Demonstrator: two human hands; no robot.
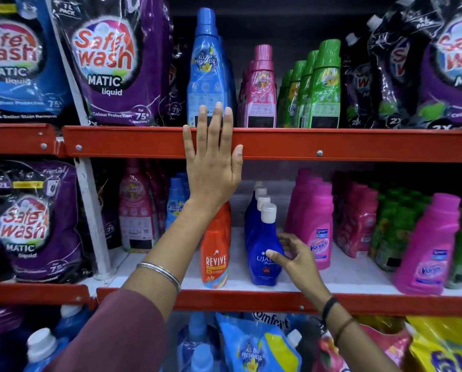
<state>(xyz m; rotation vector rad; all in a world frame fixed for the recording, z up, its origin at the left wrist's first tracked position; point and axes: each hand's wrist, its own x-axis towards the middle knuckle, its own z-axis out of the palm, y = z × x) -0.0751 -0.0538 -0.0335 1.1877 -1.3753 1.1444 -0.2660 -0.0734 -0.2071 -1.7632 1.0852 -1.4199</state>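
Observation:
My left hand point(213, 159) lies flat with straight fingers over the red upper shelf rail point(358, 145), its fingertips touching the base of a tall blue softener bottle point(207, 68). My right hand point(295, 257) is on the middle shelf, thumb and fingers curled round the front dark blue Ujala bottle point(262, 245) with a white cap. Behind it stands a row of the same bottles. An orange Revive bottle point(215, 253) stands just left of it, partly hidden by my left forearm.
Purple and blue Safewash pouches point(109, 63) fill the left and right of the upper shelf, with pink point(260, 89) and green bottles point(323, 87) between. Pink Vanish bottles point(318, 224) stand right of my right hand. Pouches and bottles crowd the bottom shelf point(251, 350).

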